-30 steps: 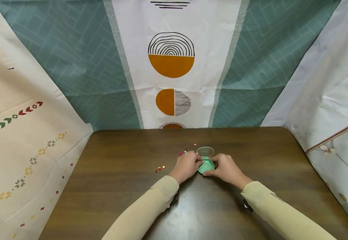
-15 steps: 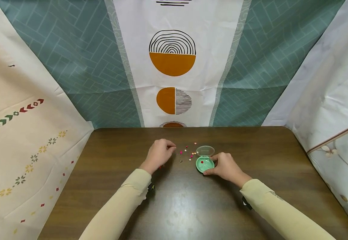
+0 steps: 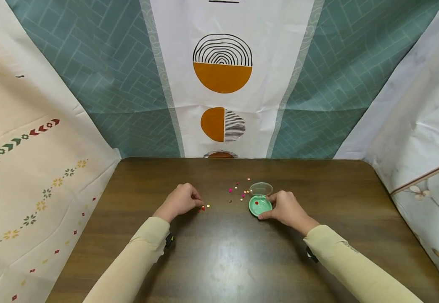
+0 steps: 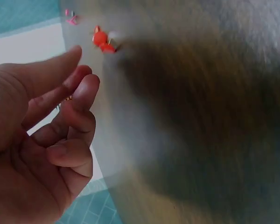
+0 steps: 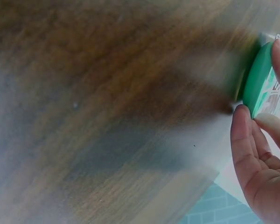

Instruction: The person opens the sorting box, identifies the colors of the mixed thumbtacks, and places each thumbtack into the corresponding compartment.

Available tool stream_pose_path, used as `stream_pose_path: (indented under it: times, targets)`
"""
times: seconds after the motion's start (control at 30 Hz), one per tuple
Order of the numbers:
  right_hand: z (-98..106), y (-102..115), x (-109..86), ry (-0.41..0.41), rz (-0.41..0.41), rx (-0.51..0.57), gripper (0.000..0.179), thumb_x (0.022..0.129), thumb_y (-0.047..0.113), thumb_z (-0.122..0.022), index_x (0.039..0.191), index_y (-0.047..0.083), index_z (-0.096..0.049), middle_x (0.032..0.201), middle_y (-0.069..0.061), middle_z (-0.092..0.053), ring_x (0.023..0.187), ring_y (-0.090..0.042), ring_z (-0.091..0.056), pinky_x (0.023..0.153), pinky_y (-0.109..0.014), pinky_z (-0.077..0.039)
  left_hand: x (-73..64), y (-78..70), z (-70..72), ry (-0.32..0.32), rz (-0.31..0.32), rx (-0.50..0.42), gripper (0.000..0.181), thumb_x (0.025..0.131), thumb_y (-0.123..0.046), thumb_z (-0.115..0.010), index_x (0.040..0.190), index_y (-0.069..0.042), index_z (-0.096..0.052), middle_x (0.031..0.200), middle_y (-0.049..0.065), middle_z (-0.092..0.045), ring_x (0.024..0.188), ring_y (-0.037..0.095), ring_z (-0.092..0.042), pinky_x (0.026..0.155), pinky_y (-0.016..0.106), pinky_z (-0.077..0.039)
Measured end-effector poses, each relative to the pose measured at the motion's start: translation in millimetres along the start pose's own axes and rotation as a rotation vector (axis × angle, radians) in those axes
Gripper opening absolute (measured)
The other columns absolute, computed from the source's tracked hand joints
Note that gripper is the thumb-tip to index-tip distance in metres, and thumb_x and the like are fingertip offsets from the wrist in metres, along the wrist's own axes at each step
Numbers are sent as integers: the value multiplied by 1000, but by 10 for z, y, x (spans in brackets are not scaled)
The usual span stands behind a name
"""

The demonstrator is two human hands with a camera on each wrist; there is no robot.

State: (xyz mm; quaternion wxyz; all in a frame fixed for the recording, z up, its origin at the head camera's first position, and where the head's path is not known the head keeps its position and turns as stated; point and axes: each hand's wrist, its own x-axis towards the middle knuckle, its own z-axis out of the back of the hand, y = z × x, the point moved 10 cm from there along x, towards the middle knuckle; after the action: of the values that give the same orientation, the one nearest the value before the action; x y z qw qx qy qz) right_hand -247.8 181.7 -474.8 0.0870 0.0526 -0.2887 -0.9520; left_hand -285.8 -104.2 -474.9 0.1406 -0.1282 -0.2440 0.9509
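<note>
My right hand (image 3: 289,211) holds a round green case (image 3: 263,209) by its right side, thumb at the front and fingers behind. The case's clear lid (image 3: 261,189) stands open at the back, and one small red piece (image 3: 256,203) lies inside. In the right wrist view, fingers grip the edge of the green case (image 5: 259,81). My left hand (image 3: 179,201) is low over the table, fingertips beside a small cluster of red and gold pieces (image 3: 203,208). The left wrist view shows a gap between thumb and bent fingers, with the shiny red pieces (image 4: 101,41) just beyond the tips.
Several tiny pink, gold and silvery pieces (image 3: 243,195) are scattered left of the case. A brown wooden table (image 3: 219,261) is under everything. Patterned cloths hang behind it and at both sides, including a teal and white one (image 3: 227,84) at the back.
My left hand has drawn back from the case and moved left to the red and gold cluster. A red piece now shows in the case. My right hand keeps its hold.
</note>
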Motion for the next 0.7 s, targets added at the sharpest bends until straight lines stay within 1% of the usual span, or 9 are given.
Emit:
stream_pose_path:
  times: [0.07,0.17,0.27,0.37,0.43,0.53,0.7]
  targets:
    - [-1,-3,-1,1,-4,0,39,54,43,-88,79,18,-71,71,5,-66,63,-9,-49,56,-25,-40,6,-50,-57,19,-19,19,11,78,-31,-74,71,-23,-74,67,-11,-67,61,7,-56,57,27,-45]
    - [-5,-17,-8,-2,-16,7,39,53,42,-88,78,18,-71,72,5,-66,63,-9,-49,56,-25,-41,17,-118,-113,22,-35,55,12,78,-35,-74,71,-25,-74,66,-14,-66,61,6,-56,57,28,-45]
    - [-25,-22,-18,2,-18,8,36,53,42,-88,72,19,-69,77,4,-68,64,-9,-49,56,-24,-41,24,-160,-156,22,-35,93,10,76,-37,-76,71,-28,-73,65,-17,-64,62,5,-56,58,29,-45]
    - [-37,-22,-23,3,-17,5,34,53,43,-88,68,21,-66,82,4,-70,65,-9,-50,56,-23,-40,30,-180,-189,24,-30,116,9,75,-36,-77,70,-28,-73,64,-18,-63,61,5,-56,57,30,-45]
    - [-35,-15,-23,0,-10,-2,34,53,43,-88,64,22,-64,85,3,-70,65,-9,-49,55,-23,-40,36,-190,-201,19,-30,124,9,74,-34,-77,68,-28,-72,64,-17,-63,61,5,-55,57,30,-45]
    - [-22,-13,-17,-7,-8,-7,34,54,42,-88,63,22,-63,82,3,-70,64,-9,-49,54,-23,-39,51,-209,-199,4,-38,131,11,75,-30,-77,67,-28,-71,64,-16,-62,60,6,-54,57,30,-44]
    - [-12,-13,-8,-1,-12,0,34,54,42,-88,69,20,-67,75,4,-67,63,-9,-49,54,-23,-39,82,-235,-184,-12,-51,166,13,77,-28,-74,65,-29,-69,65,-16,-61,59,6,-54,58,30,-44]
